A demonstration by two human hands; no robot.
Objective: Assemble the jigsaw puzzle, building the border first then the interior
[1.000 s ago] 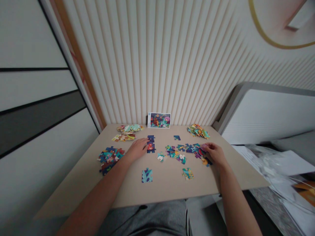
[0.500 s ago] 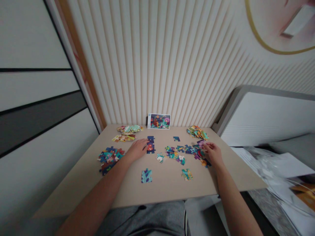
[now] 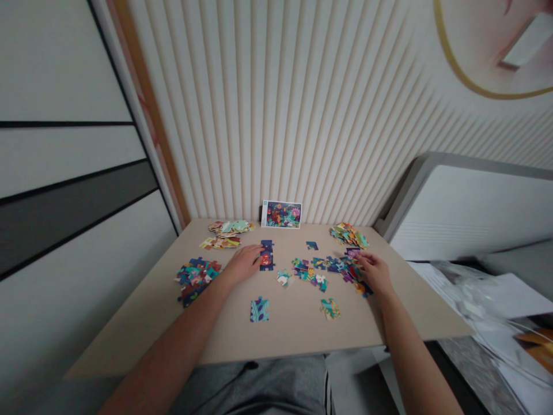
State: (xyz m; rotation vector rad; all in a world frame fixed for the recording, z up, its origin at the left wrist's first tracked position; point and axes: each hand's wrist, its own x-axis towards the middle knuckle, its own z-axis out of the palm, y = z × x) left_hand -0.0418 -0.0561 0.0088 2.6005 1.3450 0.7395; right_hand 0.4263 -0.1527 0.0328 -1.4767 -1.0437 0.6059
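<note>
My left hand [image 3: 245,263] lies nearly flat on the table, fingers stretched out, its fingertips touching the left edge of a joined strip of dark blue and red puzzle pieces [image 3: 266,264]. Over on the right, my right hand [image 3: 375,272] pinches a purple puzzle piece [image 3: 353,253] at the far side of a loose heap of dark puzzle pieces [image 3: 335,264]. Between the hands are a joined colourful cluster [image 3: 309,273] and a white-and-teal piece [image 3: 283,278]. A dark blue corner piece [image 3: 311,245] sits farther back.
A picture card [image 3: 282,214] leans against the ribbed wall. Piles of pieces lie at back left [image 3: 231,228], back right [image 3: 348,235] and left [image 3: 197,278]. Near the front are a blue leafy piece [image 3: 260,310] and a teal-and-yellow piece [image 3: 330,309]. Plastic wrapping [image 3: 466,288] lies right of the table.
The purple piece in my right hand has come down flatter against the heap. My left hand stays by the strip. The whole view has shifted slightly.
</note>
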